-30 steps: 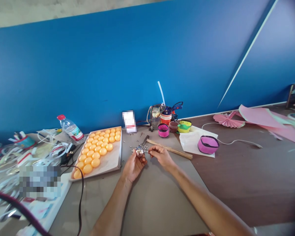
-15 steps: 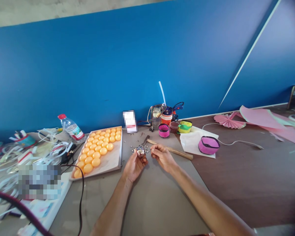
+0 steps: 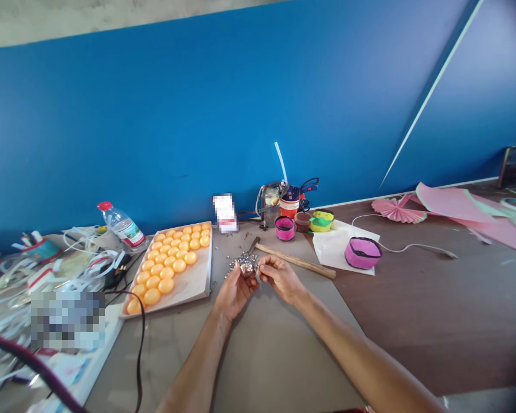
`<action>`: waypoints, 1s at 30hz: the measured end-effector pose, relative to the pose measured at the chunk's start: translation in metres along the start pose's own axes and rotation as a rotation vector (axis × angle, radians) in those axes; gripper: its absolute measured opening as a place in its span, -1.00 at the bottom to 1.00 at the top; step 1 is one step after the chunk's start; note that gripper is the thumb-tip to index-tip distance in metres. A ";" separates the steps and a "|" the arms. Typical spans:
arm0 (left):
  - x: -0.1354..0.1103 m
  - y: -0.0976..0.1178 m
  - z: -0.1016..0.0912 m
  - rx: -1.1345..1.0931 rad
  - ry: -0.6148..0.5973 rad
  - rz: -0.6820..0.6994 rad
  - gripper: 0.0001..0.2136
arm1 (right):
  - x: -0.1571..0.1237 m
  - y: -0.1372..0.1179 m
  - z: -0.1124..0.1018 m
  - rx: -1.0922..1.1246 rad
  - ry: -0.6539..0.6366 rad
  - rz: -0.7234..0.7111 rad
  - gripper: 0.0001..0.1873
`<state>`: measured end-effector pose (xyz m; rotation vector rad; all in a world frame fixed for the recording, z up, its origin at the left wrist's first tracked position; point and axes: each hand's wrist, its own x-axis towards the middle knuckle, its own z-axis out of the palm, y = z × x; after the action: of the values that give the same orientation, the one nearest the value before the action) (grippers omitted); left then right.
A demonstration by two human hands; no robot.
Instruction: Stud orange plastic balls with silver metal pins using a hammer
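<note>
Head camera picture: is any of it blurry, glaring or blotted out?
In the head view, the blue partition has a pale sheen toward upper right; the thick dark-red cable at lower left looks soft; mosaic blocks hide two patches; the glittering piece in the left hand is too small for detail.

Both bare forearms (image 3: 201,357) slanted inward from the lower edge. The left grip (image 3: 236,293) was cupped, palm turned inward, thumb raised opposite curled fingers. The right grip (image 3: 281,280) lay back upward, thumb and forefinger pinched together, fingertips close beside the left's.
</note>
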<state>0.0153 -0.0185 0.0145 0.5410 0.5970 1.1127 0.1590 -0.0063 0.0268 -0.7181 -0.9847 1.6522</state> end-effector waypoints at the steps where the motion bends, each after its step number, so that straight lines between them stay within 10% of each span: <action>1: 0.000 0.000 0.000 -0.001 0.006 -0.004 -0.70 | 0.000 0.001 0.000 -0.029 -0.001 -0.008 -0.81; 30: -0.007 -0.002 0.006 0.217 -0.009 0.056 -0.75 | -0.001 0.008 -0.005 0.107 -0.125 0.157 -0.70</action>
<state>0.0184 -0.0262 0.0186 0.7540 0.7027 1.1039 0.1596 -0.0072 0.0175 -0.6401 -0.9383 1.8913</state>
